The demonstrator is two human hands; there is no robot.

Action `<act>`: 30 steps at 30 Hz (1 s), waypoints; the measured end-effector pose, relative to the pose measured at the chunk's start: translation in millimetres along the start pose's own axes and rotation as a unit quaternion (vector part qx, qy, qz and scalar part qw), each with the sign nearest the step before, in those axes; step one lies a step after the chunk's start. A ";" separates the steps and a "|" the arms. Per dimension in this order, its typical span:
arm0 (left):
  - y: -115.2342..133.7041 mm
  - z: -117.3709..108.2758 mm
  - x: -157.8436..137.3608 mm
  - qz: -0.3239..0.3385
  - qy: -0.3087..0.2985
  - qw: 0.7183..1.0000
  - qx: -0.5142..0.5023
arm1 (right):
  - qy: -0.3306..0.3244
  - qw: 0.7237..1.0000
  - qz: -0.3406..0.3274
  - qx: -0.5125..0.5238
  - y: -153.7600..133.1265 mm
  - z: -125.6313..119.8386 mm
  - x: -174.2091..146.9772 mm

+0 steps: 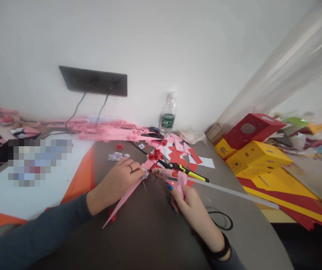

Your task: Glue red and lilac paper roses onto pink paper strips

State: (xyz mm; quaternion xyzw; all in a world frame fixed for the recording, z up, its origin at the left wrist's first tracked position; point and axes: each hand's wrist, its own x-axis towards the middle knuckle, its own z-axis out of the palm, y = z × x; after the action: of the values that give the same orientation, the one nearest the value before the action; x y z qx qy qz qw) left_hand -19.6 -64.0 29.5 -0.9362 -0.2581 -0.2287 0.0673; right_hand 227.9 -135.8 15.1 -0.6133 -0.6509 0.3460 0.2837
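Observation:
My right hand (187, 202) is wrapped round the handle of a pink hot glue gun (181, 179), whose small light glows orange. A long translucent glue stick (234, 191) juts out of its back end. The gun's nozzle points left, close to the fingers of my left hand (118, 180). Pinched in those fingers is a long, pointed pink paper strip (124, 200), its narrow tip slanting down toward me. A bit of white paper (145, 174) shows at the fingertips; whether it is joined to the strip I cannot tell. Part of a red paper flower (112, 215) shows beneath the strip.
Yellow-and-black scissors (194, 173) lie behind the glue gun among red and pink paper scraps (177, 153). A water bottle (168, 114) stands by the wall. Pink paper pieces with flowers (104, 131) line the back. A black cord loop (222, 220) and yellow boxes (262, 157) are rightward.

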 end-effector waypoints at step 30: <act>1.1 -1.0 -2.6 -0.010 -0.012 1.000 0.008 | 0.256 0.964 -0.072 0.009 43.6 -77.7 13.9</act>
State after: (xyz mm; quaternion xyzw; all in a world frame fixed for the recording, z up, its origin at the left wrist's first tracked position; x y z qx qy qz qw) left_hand -21.4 -66.4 29.2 -0.9357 -0.2704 -0.2159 0.0689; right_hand 314.6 -113.7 26.1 -0.6305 -0.5958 0.1622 0.4704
